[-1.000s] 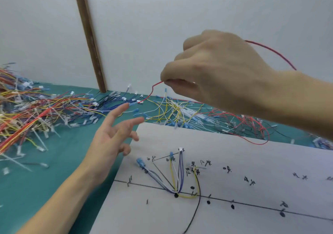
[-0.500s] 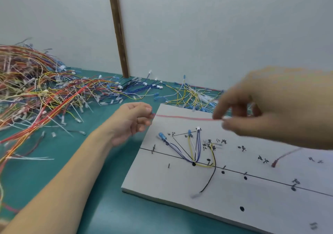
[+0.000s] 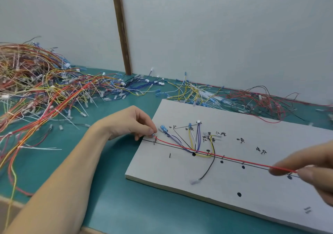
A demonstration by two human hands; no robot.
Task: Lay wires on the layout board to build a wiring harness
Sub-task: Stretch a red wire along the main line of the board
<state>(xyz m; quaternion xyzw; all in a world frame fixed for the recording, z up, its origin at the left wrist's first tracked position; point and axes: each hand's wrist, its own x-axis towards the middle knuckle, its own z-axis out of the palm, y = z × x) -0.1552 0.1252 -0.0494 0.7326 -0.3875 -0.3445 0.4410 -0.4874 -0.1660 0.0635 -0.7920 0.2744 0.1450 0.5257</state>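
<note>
A white layout board (image 3: 234, 194) lies on the teal table, marked with a black line, dots and handwritten labels. A red wire (image 3: 234, 159) runs stretched along that black line. My left hand (image 3: 131, 123) pinches its left end by the pins at the board's left edge. My right hand (image 3: 313, 172), blurred at the right edge, pinches the wire's other end just above the board. Blue, white, yellow, purple and black wires (image 3: 196, 141) lie fanned on the board near the left, meeting at a black dot.
A big tangle of red, yellow and orange wires (image 3: 41, 93) covers the table's left. Smaller bundles of yellow and white wires (image 3: 194, 91) and red wires (image 3: 261, 100) lie behind the board along the wall. A wooden strip (image 3: 121, 28) runs up the wall.
Both hands have come down with the red wire. It was held taut above the board; now it lies along the black line, my left hand at the left pins, my right hand lower and further right.
</note>
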